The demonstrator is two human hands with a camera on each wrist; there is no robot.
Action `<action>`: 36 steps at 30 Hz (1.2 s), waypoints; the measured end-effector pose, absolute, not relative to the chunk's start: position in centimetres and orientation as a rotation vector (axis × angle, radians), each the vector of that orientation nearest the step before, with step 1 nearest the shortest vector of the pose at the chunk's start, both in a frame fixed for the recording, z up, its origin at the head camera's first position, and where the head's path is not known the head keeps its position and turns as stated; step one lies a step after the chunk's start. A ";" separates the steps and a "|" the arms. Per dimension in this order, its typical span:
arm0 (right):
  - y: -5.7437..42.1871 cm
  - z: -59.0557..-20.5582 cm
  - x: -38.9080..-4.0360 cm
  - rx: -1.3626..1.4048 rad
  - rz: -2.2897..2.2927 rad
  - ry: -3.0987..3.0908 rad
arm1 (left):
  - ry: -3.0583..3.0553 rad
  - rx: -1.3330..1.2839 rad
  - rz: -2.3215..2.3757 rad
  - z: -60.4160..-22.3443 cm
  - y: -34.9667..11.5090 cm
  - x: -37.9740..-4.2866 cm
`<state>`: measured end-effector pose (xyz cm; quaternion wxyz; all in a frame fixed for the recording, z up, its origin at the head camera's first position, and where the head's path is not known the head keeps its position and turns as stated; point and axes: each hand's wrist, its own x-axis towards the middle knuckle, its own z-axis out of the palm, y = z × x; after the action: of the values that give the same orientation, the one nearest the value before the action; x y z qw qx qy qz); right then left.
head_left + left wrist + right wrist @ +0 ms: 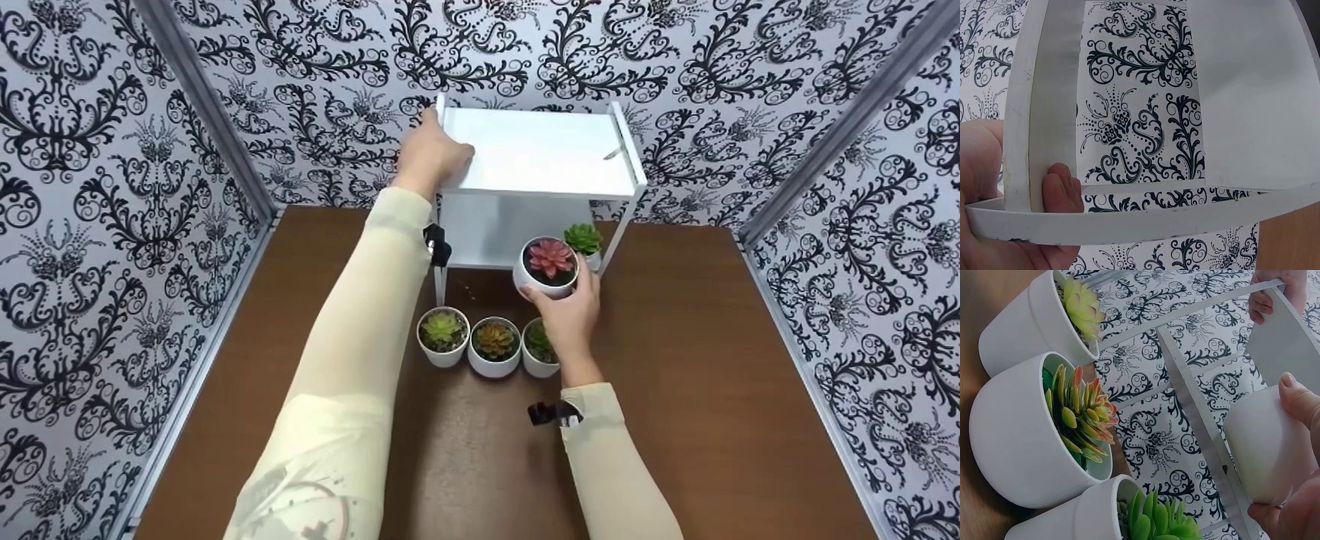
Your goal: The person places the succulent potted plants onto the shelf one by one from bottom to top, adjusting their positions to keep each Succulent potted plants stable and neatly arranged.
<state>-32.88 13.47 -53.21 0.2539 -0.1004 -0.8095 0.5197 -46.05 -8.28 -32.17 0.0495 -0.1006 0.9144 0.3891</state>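
Observation:
A white two-tier shelf (536, 150) stands against the back wall. My left hand (433, 154) grips the left end of its upper tier, fingers curled round the edge beside the corner post (1019, 112). In my right hand (574, 311) is a white pot with a red succulent (550, 259), held by its sides in front of the lower tier (480, 229). The right wrist view shows thumb and fingers round the pot (1269, 444). A green potted succulent (583, 240) sits at the lower tier's right end, partly hidden by the held pot.
Three more white pots stand in a row on the brown table (690, 360): a light green succulent (442, 330), an orange-brown one (495, 341) and a green one (538, 341) partly behind my right hand. Patterned wallpaper panels (525, 52) enclose the table at the back and sides.

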 end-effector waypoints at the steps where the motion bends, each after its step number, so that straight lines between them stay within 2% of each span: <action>1: 13.5 -53.2 -32.9 -0.274 1.407 -2.203 | 2.791 -0.306 1.180 -32.2 -8.3 -46.0; 36: 12.8 -53.0 -33.2 -0.266 1.351 -2.229 | 2.820 -0.313 1.152 -32.2 -8.3 -46.2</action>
<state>-33.19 12.80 -53.02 0.2582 -0.0980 -0.8220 0.4981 -46.21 -8.33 -32.24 0.0399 -0.1021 0.9201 0.3759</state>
